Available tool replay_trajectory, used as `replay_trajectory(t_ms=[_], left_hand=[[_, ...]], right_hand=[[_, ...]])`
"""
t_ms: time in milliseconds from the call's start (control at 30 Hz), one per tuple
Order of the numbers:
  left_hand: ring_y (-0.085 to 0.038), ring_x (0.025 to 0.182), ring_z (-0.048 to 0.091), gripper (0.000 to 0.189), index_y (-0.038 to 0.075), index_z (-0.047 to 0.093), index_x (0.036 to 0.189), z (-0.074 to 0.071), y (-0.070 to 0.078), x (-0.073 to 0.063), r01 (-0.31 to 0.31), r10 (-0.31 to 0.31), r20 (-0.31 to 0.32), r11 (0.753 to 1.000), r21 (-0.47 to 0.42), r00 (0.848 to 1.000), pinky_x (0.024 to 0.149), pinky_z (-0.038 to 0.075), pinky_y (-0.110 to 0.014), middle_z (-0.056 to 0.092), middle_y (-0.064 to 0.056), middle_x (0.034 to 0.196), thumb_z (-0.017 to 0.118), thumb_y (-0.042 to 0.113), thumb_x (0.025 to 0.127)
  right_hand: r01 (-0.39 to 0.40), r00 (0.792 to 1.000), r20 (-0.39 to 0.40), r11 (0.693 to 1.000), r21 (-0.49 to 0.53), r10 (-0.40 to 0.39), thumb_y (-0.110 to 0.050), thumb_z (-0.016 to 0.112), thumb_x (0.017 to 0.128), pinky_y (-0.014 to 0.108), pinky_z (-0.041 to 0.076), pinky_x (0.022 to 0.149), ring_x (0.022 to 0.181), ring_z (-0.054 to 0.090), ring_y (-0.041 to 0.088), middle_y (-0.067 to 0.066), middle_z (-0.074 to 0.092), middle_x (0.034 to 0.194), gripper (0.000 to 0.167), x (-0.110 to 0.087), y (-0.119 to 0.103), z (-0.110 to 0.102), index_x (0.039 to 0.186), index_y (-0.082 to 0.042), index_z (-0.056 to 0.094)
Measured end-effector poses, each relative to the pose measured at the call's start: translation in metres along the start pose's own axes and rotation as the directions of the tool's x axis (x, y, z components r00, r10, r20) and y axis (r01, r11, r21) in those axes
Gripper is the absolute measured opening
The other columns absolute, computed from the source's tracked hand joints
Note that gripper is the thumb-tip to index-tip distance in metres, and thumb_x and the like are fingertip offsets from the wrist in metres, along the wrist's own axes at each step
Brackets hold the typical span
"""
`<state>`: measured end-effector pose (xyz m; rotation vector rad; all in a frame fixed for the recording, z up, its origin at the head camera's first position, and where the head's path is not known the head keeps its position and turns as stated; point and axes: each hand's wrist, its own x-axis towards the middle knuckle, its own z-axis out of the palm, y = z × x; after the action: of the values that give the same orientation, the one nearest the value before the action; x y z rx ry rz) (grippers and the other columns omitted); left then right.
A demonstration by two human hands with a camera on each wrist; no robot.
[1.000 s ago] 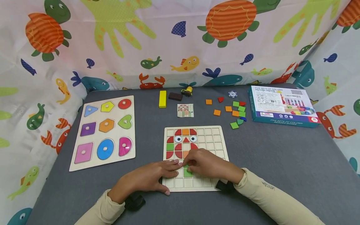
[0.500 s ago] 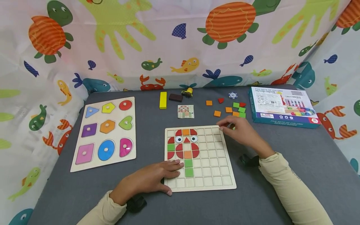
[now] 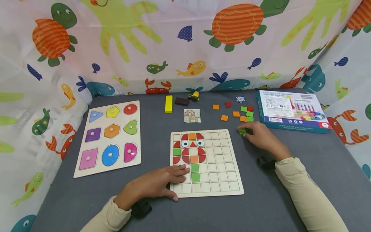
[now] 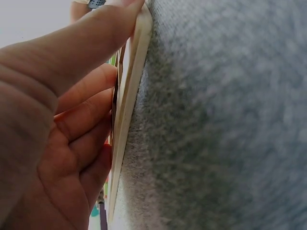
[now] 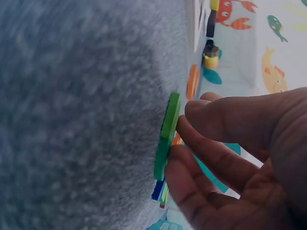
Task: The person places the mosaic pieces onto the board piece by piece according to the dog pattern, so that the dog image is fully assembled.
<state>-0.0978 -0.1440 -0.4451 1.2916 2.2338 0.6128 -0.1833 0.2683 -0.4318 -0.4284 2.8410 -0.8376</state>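
Observation:
A wooden grid board [image 3: 220, 175] lies on the grey table, with red, orange and green tiles and two eye tiles forming a pattern. My left hand [image 3: 157, 182] rests on its lower left part, fingers spread over the squares and thumb at the near edge. Two green tiles [image 3: 195, 177] sit in the column beside those fingertips. Beyond the board's right side, my right hand [image 3: 262, 137] touches a green square tile [image 5: 171, 115] lying on the table. Its fingertips are at the tile and a teal-green piece [image 5: 162, 158], with the thumb slightly apart in the right wrist view.
Loose orange tiles [image 3: 224, 118], green and red pieces lie behind the right hand. A boxed set [image 3: 292, 111] stands at the back right. At left is a shape puzzle [image 3: 107, 145]. A picture card [image 3: 192, 115], yellow block [image 3: 168, 104] and dark block [image 3: 181, 101] lie behind the board.
My right hand has left the board's green tiles and moved right and away to the loose pieces. The left hand has stayed resting on the board.

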Motion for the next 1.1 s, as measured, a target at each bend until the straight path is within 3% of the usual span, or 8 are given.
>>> replay_trajectory(t_ms=[200,367,500,667,833,1100], left_hand=[[-0.017,0.144,0.023,0.072,0.012,0.047,0.145,0.001,0.000,0.001,-0.013,0.013,-0.010,1.000,0.001,1.000,0.110,0.032,-0.036,0.032,0.003,0.155,0.074,0.041,0.083],[-0.017,0.144,0.023,0.072,0.012,0.047,0.145,0.001,0.000,0.001,-0.016,0.016,-0.011,1.000,0.005,1.000,0.110,0.032,-0.037,0.032,0.003,0.155,0.073,0.040,0.084],[-0.017,0.144,0.023,0.071,0.011,0.048,0.144,0.001,-0.001,0.001,-0.021,0.021,-0.012,1.000,0.009,1.000,0.110,0.031,-0.037,0.032,0.002,0.155,0.073,0.040,0.084],[-0.017,0.144,0.024,0.071,0.011,0.049,0.144,0.001,-0.001,0.001,-0.023,0.023,-0.011,1.000,0.005,1.000,0.110,0.031,-0.037,0.033,0.002,0.155,0.073,0.040,0.084],[-0.016,0.144,0.022,0.072,0.012,0.048,0.144,0.001,-0.001,0.001,-0.020,0.020,-0.007,1.000,0.006,1.000,0.110,0.032,-0.037,0.032,0.002,0.156,0.074,0.040,0.084],[-0.017,0.144,0.023,0.070,0.011,0.048,0.144,0.001,-0.001,0.001,-0.039,0.039,-0.003,0.999,0.031,0.999,0.109,0.033,-0.037,0.032,0.001,0.155,0.072,0.041,0.085]], right_hand=[[-0.016,1.000,-0.020,0.999,-0.032,0.015,0.003,0.065,0.088,0.052,0.048,0.083,0.095,0.059,0.032,0.020,0.066,0.110,0.027,0.002,0.002,0.004,0.115,0.004,0.068],[-0.062,0.997,0.038,0.996,-0.060,0.064,-0.004,0.068,0.089,0.044,0.048,0.072,0.082,0.056,0.026,0.013,0.066,0.095,0.023,0.001,0.000,0.002,0.111,0.004,0.070],[-0.058,0.996,0.064,0.998,-0.017,0.059,-0.008,0.070,0.089,0.036,0.045,0.064,0.073,0.054,0.019,0.005,0.064,0.083,0.017,-0.004,-0.002,0.000,0.104,0.001,0.072],[0.033,0.999,0.030,0.999,0.029,-0.034,-0.003,0.070,0.088,0.036,0.047,0.069,0.078,0.055,0.018,0.003,0.066,0.090,0.014,-0.012,-0.010,0.004,0.101,-0.003,0.073],[0.145,0.987,0.062,0.984,0.100,-0.151,0.000,0.068,0.088,0.029,0.047,0.066,0.078,0.053,0.016,0.000,0.067,0.095,0.022,-0.016,-0.032,0.009,0.109,-0.003,0.072],[0.248,0.954,0.097,0.932,0.265,-0.282,0.000,0.070,0.087,0.027,0.049,0.066,0.076,0.056,0.014,-0.005,0.065,0.093,0.020,-0.022,-0.074,0.035,0.106,-0.005,0.072]])
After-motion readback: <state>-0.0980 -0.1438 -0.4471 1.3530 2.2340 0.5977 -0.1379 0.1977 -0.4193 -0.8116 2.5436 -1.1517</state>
